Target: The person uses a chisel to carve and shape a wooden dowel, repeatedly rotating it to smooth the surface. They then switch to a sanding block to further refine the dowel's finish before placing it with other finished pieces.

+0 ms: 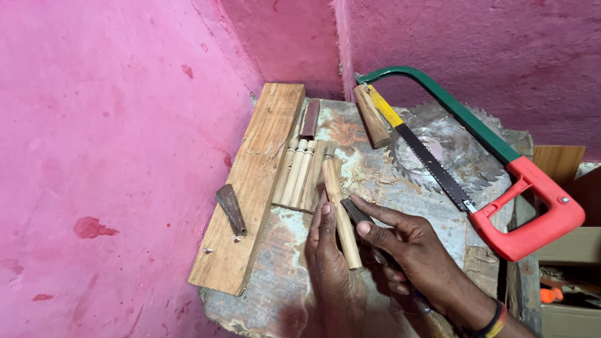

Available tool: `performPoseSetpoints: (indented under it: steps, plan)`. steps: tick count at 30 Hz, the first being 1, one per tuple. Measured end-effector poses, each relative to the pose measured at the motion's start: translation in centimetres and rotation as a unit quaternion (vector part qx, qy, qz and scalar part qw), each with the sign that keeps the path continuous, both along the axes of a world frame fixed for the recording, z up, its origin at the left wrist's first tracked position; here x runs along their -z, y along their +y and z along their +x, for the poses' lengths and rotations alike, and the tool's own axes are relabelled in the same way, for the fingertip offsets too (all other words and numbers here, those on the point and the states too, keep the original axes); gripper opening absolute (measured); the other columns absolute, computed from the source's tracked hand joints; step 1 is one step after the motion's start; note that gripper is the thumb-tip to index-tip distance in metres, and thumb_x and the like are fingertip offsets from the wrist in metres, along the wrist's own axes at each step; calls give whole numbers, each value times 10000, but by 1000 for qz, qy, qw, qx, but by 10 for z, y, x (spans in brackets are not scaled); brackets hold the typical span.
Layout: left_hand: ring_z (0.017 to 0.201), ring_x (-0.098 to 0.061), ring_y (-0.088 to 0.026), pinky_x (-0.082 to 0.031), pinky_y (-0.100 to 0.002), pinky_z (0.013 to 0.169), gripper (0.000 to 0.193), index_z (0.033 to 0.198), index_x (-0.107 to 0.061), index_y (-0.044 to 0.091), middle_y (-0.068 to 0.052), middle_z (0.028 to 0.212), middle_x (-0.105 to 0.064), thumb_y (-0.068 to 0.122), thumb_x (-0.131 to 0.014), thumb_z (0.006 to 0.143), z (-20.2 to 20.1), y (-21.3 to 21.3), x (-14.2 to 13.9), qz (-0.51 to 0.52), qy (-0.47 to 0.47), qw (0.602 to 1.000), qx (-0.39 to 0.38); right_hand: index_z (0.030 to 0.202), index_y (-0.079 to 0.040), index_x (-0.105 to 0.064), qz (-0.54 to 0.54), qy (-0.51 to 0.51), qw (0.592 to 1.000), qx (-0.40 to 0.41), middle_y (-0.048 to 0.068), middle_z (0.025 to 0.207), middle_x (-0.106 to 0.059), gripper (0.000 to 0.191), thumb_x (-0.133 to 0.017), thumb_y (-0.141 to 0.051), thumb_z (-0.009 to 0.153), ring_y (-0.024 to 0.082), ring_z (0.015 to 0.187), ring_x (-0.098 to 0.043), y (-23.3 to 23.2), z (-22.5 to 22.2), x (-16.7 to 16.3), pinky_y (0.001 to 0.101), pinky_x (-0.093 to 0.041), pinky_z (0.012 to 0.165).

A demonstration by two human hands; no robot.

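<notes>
My left hand [328,250] presses a slim turned wooden stick [338,200] flat against the worn metal work surface [282,250], fingers stretched along the stick's left side. My right hand [410,253] grips a dark flat metal tool [358,213], its tip lying against the right side of the stick. Just left of the stick lie three finished turned wooden spindles [297,172], side by side.
A thick wooden plank [256,181] runs along the left edge with a small dark metal wedge [231,208] on it. A green-framed hacksaw with a red handle [532,206] lies over a circular saw blade [447,153]. A wooden handle [372,117] rests at the back. Pink walls enclose the corner.
</notes>
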State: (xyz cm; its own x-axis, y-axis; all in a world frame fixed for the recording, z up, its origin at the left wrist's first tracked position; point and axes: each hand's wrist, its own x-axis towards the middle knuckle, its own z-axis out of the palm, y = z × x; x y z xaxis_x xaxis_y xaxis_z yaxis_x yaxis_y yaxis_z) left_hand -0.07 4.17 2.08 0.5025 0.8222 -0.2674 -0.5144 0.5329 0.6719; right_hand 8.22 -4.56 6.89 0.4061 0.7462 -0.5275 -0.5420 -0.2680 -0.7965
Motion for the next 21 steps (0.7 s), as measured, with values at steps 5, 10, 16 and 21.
performPoseSetpoints:
  steps: [5,10,16,21]
  plan:
    - [1255,-631,-180,-482,-302,1043,560,1477,-541,42,-91,1438,-648,307,-544,984,-4,7,4,54,63,997,-4,1515,-258,-608,8,-48,998,-42,-19,457,-412,667,-752,-228,864,91,333,-291,-4,-2,13,291,-253,311]
    - [722,-569,-120,-486,-259,635,567,1518,-590,61,-78,934,-680,333,-587,1021,-5,17,23,78,91,993,18,1512,-193,-533,105,30,993,-45,-18,545,-459,583,-700,-187,953,75,370,-337,-12,19,35,265,-285,314]
    - [574,-580,-88,-457,-220,491,568,1446,-613,43,-28,796,-688,294,-655,938,-4,16,23,36,80,994,60,1120,57,-582,230,153,957,-89,52,629,-586,484,-465,-412,1139,106,382,-446,-22,56,29,248,-377,347]
    - [520,-527,-76,-415,-203,443,562,1447,-643,51,-29,677,-562,304,-678,947,-8,11,9,8,69,991,111,1086,16,-646,-38,-40,998,-12,158,685,-724,485,-460,-421,991,193,351,-534,-15,51,6,303,-387,299]
